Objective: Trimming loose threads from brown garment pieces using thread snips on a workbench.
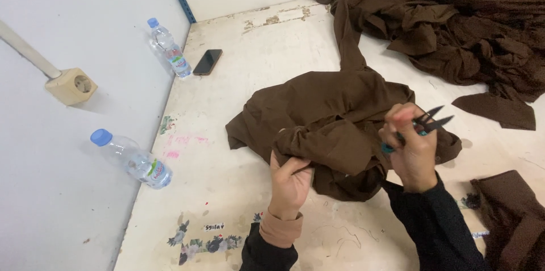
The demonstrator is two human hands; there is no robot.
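A crumpled dark brown garment (323, 106) lies on the worn white table (238, 66) in front of me. My left hand (289, 183) grips a bunched fold of that garment at its near edge. My right hand (411, 146) is raised just to the right, closed around small thread snips (428, 122) with a teal handle and dark blades pointing up and right. The snips' blades hover above the cloth's right side, apart from it. Both my sleeves are dark; a tan cuff shows at the left wrist.
A big heap of brown fabric (454, 21) fills the far right. Another brown piece (514, 220) lies at the near right. A black phone (207, 62) and a water bottle (168, 46) rest far left; a second bottle (133, 160) sits against the wall near a socket (72, 85).
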